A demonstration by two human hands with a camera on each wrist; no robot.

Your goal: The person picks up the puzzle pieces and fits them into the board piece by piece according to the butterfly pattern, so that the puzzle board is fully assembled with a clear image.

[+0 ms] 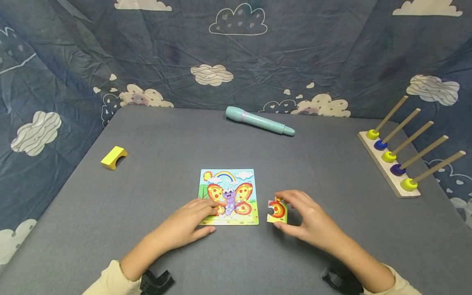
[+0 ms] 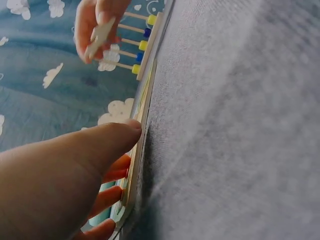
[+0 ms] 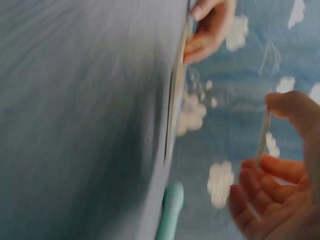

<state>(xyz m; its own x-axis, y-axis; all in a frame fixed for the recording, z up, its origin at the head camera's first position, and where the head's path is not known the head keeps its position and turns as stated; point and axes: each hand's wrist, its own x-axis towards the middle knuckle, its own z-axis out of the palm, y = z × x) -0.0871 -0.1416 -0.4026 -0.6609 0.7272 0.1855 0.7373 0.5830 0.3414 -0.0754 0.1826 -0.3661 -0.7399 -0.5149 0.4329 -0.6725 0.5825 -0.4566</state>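
A square butterfly jigsaw puzzle [image 1: 230,196] lies flat on the table, with a rainbow and sun along its top. My left hand [image 1: 193,219] rests over its lower left part, fingers laid on the picture. Seen from the left wrist, the thumb [image 2: 115,137] lies by the board's edge. To the right of the board, my right hand [image 1: 309,219] pinches a puzzle piece [image 1: 279,211] between thumb and fingers. That piece shows red and orange rings on yellow-green. In the right wrist view the piece [image 3: 264,135] is edge-on, held up above the table surface.
A teal toy microphone [image 1: 259,121] lies near the back edge of the grey table [image 1: 166,143]. At the far left sits a yellow arch block [image 1: 114,157]. A wooden peg stand [image 1: 391,164] with yellow, blue and purple beads stands at the right edge.
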